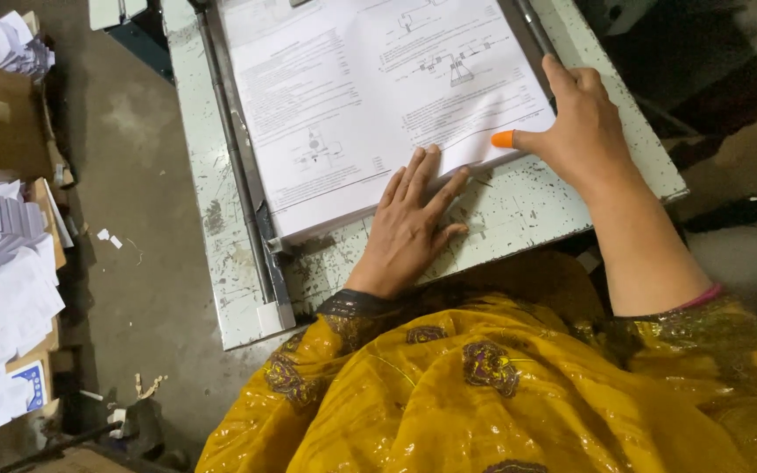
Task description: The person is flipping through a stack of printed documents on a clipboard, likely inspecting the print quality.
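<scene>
A thick stack of printed sheets (370,96) with text and line diagrams lies on a worn pale metal table (527,210), pushed against a metal side rail (238,166). My left hand (409,228) lies flat, fingers spread, on the stack's near edge and the table. My right hand (580,127) rests at the stack's near right corner, its thumb wearing an orange rubber tip (503,138) that touches the paper edge. Neither hand grips anything.
Piles of white paper and booklets (2,263) sit on cardboard at the left. A grey concrete floor (133,175) with paper scraps runs between them and the table. Yellow patterned clothing (484,385) fills the foreground.
</scene>
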